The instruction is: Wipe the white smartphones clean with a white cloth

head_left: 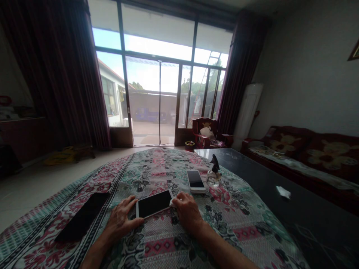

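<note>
A white-framed phone (153,203) lies screen up on a flowered cloth (157,168). My left hand (121,219) rests at its left end, fingers curled against the edge and steadying it. My right hand (187,210) sits at the phone's right end with fingers pinched on a small white wipe (172,203) that touches the screen's corner. A second white phone (195,181) lies a little farther off to the right. A black phone (83,219) lies on the cloth to the left of my left hand.
A small clear spray bottle with a black top (214,175) stands beside the second phone. The dark glossy table (294,209) holds a scrap of white paper (283,192). A red sofa (308,153) runs along the right wall; glass doors (159,104) stand ahead.
</note>
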Available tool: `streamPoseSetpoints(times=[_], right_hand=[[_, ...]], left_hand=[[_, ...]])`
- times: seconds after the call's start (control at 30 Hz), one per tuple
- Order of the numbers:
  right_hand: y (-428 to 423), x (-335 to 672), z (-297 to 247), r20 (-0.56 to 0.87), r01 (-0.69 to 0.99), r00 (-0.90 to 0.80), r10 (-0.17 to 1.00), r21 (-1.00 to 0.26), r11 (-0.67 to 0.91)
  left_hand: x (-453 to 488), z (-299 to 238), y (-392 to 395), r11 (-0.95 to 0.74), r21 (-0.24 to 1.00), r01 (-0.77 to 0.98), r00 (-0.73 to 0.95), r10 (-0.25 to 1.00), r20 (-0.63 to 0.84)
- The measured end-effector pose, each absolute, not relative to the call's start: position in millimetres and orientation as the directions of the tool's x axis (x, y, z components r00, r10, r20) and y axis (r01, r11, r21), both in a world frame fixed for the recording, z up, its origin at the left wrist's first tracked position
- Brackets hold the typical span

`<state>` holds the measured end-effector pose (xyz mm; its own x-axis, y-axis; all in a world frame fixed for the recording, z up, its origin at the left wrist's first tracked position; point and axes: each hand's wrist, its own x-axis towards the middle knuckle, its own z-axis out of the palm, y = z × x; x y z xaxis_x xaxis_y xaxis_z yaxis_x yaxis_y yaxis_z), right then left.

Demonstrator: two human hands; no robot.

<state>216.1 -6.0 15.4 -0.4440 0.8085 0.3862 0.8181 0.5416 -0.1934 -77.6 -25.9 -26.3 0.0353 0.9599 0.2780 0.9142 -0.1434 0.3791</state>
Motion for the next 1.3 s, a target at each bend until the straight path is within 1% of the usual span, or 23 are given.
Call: streamPoseSetpoints(times=[0.27,0.33,0.47,0.6,0.77,0.93,1.3], right_hand=[[32,192,21,0.37,0.849,-0.44,0.818,-0.126,0.513],[38,188,20,0.386,0.851,-0.418,0.822,-0.15,0.503],[42,187,15,0.412,0.831,-0.384,0.826,-0.236,0.503],[36,192,14,0.428,0.794,-0.402,0.809,-0.276,0.541],[18,201,15,0.424,0.762,-0.49,0.761,-0.216,0.611],[-1,207,15,0.423,0.713,-0.57,0.705,-0.172,0.68],[33,173,28,0.352,0.803,-0.506,0.787,-0.14,0.579]], left_hand=[[-80,-30,-25,-0.163,0.376,0.912,0.044,0.951,0.306],[-78,-27,-26,-0.156,0.37,0.916,0.043,0.955,0.295],[-77,-23,-27,-0.158,0.361,0.919,0.05,0.956,0.289],[-77,-21,-29,-0.15,0.348,0.925,0.051,0.959,0.279],[-75,-19,-29,-0.129,0.348,0.928,0.041,0.967,0.25],[-74,-19,-29,-0.138,0.373,0.917,0.034,0.962,0.271],[-75,-20,-29,-0.139,0.371,0.918,0.039,0.963,0.265]])
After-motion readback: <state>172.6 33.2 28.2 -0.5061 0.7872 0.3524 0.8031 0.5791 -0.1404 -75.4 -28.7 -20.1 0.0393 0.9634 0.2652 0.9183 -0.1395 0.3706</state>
